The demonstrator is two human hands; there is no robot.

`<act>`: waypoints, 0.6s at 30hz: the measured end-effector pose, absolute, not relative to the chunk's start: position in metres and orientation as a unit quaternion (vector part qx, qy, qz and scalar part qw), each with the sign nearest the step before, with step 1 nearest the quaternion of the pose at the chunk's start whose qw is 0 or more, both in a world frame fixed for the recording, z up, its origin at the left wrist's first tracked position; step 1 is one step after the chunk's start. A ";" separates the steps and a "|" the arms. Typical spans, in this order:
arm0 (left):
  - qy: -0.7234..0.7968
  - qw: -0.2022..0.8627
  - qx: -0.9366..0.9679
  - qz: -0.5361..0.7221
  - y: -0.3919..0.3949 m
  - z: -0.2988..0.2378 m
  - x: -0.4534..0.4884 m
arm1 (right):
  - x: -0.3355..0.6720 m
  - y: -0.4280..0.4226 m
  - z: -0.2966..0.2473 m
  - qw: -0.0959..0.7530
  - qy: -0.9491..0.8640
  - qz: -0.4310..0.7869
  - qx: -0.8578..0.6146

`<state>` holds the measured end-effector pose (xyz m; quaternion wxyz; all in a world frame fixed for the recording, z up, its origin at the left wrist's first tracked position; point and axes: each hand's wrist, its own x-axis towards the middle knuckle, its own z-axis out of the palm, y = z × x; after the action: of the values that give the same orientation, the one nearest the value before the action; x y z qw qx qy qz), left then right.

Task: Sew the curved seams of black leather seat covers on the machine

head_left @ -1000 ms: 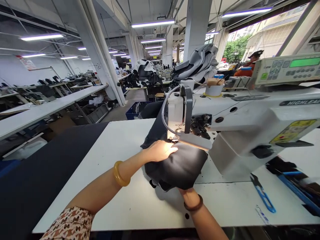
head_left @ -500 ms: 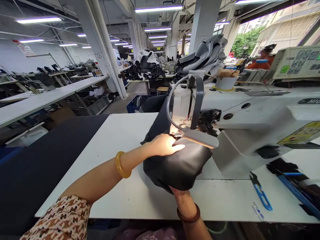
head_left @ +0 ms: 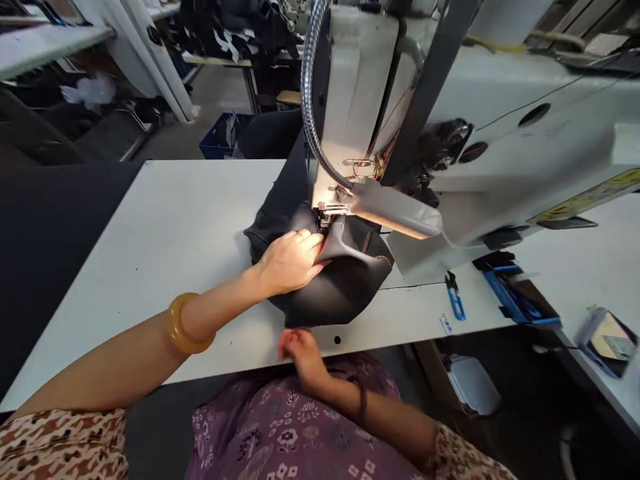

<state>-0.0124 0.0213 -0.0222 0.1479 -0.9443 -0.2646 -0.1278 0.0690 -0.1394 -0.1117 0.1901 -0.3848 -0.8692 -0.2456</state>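
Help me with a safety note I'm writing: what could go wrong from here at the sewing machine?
The left hand rests on the black material right beside the presser foot, so it could get pinched if it slips closer.

The material rises in a fold near the foot, which might get caught and stitched in.

The right hand is by the table's front edge, perhaps steadying nothing.

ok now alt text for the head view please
A person's left hand rests on dark material at a lamplit sewing machine. The blurred right hand is by the material's near edge; blue-handled snips lie farther right on the white table.
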 end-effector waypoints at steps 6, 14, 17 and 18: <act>-0.279 0.100 -0.953 -0.065 0.030 -0.014 -0.015 | 0.107 -0.086 -0.029 0.251 -0.926 -0.043 -0.278; -0.220 0.052 -0.972 -0.068 0.044 -0.007 -0.026 | 0.146 -0.021 0.023 -0.051 -0.875 -0.092 -0.473; -0.224 0.064 -0.969 -0.077 0.041 -0.013 -0.028 | 0.147 -0.033 0.008 -0.068 -0.870 -0.123 -0.473; -0.224 0.080 -0.968 -0.082 0.039 -0.016 -0.028 | 0.147 -0.036 0.005 -0.073 -0.865 -0.137 -0.478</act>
<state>-0.0276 0.0391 -0.0157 0.0802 -0.9678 -0.2242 -0.0819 0.1467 -0.0358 0.0045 -0.0732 -0.4778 -0.8647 -0.1367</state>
